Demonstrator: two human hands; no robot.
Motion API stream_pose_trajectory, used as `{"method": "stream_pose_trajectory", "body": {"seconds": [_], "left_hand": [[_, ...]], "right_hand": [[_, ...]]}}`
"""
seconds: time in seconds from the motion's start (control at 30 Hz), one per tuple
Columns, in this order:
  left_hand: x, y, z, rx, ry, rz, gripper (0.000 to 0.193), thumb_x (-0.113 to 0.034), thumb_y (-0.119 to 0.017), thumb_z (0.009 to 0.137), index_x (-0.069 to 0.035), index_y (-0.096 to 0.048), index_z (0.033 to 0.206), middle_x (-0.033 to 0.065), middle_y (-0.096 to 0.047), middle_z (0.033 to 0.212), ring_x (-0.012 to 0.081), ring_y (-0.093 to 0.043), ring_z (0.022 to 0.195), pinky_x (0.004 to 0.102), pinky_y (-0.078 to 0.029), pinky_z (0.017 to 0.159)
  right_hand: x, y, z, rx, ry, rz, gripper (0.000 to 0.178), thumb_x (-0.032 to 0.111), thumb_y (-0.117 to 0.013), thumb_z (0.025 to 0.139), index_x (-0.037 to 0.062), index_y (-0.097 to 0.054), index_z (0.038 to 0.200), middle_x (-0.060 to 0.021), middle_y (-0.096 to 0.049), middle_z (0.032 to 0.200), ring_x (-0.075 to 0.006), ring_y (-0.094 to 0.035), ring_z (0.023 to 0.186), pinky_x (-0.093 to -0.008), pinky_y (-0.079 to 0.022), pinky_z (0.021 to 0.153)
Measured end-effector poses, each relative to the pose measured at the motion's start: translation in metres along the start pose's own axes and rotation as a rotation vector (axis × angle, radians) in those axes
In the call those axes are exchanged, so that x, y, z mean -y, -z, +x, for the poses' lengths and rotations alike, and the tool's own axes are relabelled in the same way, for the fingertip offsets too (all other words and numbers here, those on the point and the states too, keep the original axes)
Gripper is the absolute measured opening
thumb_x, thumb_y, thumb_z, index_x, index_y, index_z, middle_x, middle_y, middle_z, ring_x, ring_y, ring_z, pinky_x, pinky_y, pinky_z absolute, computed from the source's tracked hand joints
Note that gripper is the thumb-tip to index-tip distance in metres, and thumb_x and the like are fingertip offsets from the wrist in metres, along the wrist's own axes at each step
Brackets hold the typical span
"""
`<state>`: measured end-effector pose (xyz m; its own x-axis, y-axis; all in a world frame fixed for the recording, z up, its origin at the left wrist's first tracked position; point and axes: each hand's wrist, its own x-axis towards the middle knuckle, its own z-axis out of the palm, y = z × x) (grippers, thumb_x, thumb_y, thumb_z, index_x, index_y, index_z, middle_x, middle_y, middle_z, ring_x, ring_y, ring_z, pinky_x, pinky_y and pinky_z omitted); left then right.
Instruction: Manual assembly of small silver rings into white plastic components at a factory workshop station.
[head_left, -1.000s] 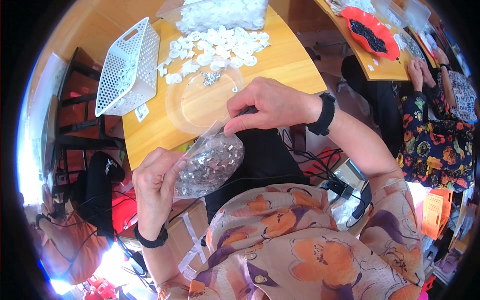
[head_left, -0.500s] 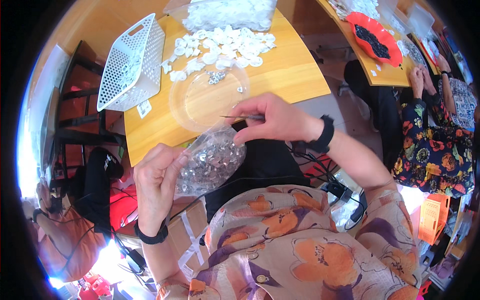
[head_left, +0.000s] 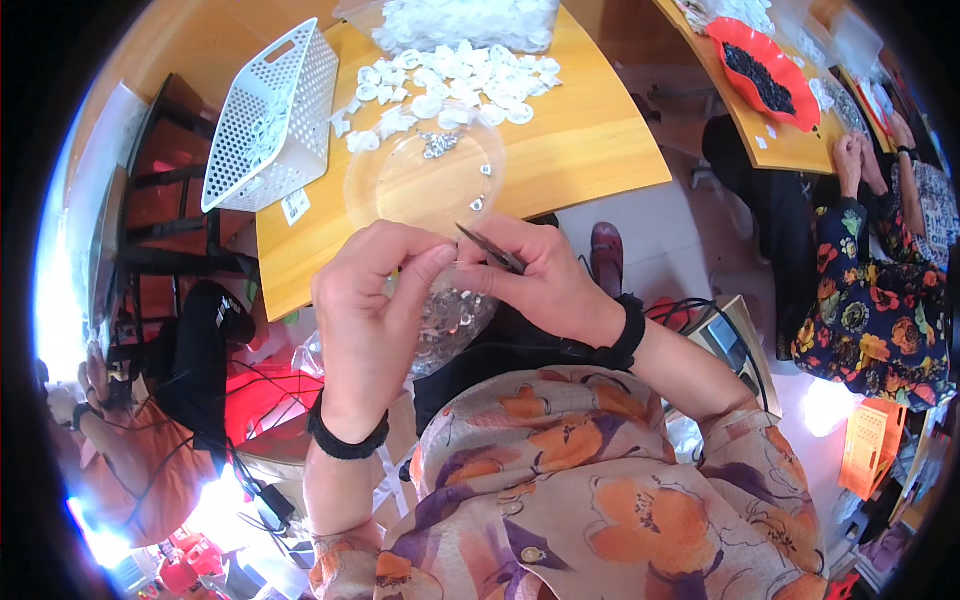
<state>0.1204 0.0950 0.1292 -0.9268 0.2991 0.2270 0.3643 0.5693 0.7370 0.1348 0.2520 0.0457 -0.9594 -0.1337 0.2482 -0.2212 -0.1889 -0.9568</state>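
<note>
- Your left hand point(head_left: 365, 285) was bent in at the wrist, its thumb and forefinger pinched together; what lay between those tips was too small to tell.
- Your right hand point(head_left: 535, 272) came in from the other side, clamped on dark, slender, pointed metal tweezers point(head_left: 492, 250), their tip angled up and toward the left hand.
- The clear plastic bag of small silvery metal pieces point(head_left: 457, 318) hung just below both hands, in front of your lap, partly hidden by the left one.
- The step in hand looked like close fingertip work above that bag; the next move seemed to call for a steady left pinch and a tweezer tip clear of the thin plastic.
- Beyond your hands, the shallow round clear plastic dish point(head_left: 420, 185) sat on the yellow wooden worktop point(head_left: 590, 150), with a silvery cluster point(head_left: 437, 146) near its far side.
- Farther out lay loose white plastic pieces point(head_left: 430, 85), with the white perforated plastic basket point(head_left: 305, 130) to their left.
</note>
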Motion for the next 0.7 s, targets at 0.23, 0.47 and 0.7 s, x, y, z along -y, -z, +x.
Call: {"method": "stream_pose_trajectory", "body": {"seconds": [0.23,0.47,0.7], "left_hand": [[-0.004,0.009,0.004,0.098,0.017,0.046,0.010,-0.006,-0.070,0.077,0.002,-0.064,0.081,0.0095,-0.063,0.076,0.0184,-0.059,0.067,0.0273,-0.045,0.065],[0.006,0.009,-0.010,0.029,0.054,-0.024,0.006,-0.004,-0.067,0.079,0.000,-0.064,0.081,0.0061,-0.064,0.077,0.0129,-0.058,0.074,0.0249,-0.044,0.071],[0.021,0.044,-0.003,-0.200,0.105,-0.409,0.011,-0.012,-0.057,0.092,-0.002,-0.061,0.092,0.0051,-0.064,0.088,0.0098,-0.056,0.080,0.0224,-0.040,0.074]], "right_hand": [[0.001,0.004,-0.009,0.017,-0.169,0.020,0.013,0.014,-0.066,0.086,0.0015,-0.061,0.086,0.0046,-0.053,0.070,-0.0021,-0.043,0.067,-0.0203,-0.038,0.061],[0.010,-0.001,-0.009,0.012,-0.193,0.051,0.015,0.014,-0.066,0.086,-0.0004,-0.060,0.085,0.0034,-0.055,0.071,-0.0028,-0.046,0.070,-0.0210,-0.041,0.064],[-0.009,0.016,-0.019,-0.124,-0.424,0.239,0.011,0.015,-0.063,0.089,0.0040,-0.064,0.087,0.0059,-0.056,0.071,-0.0023,-0.046,0.065,-0.0196,-0.038,0.059]]}}
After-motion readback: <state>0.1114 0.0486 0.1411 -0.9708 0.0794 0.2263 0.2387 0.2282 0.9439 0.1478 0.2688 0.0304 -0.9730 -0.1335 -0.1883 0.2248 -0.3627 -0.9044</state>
